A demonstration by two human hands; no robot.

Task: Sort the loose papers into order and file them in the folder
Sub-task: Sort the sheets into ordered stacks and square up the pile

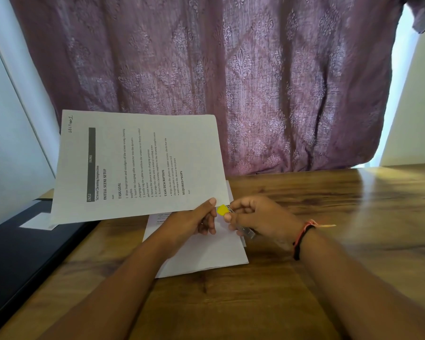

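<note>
Two bare forearms [123,278] reach in from the bottom edge over the wooden desk [317,290].

At far left a dark flat surface [22,253] lies beside the desk with a small white slip [38,222] on it. Whether this is the folder cannot be told from here.

Next comes the printed sheet [138,165], lifted clear of the desk and turned sideways, with a handwritten note in one corner. The left hand [196,218] pinches it at its near right corner, thumb on top and fingers curled beneath. The sheet is light and limp. Held by one corner it will likely sag and swing, so a grip along a long edge, or a second hand under it, would probably keep it flatter on the way into a folder.

Under both hands the rest of the papers [206,253] lie in a loose stack on the desk, with edges slightly fanned. They should slide easily over one another, so squaring them with both hands at opposite edges looks the safer hold.

Just beside the left thumb is a yellow tab [222,210], pinched in the fingertips of the right hand [255,217]. A clear strip [245,231] is also tucked in those curled fingers. The tab is tiny and probably sticky, so it wants fingertip handling at its free end. Red and black bands [302,238] circle the right wrist.

Behind everything hangs a purple patterned curtain [255,82].
</note>
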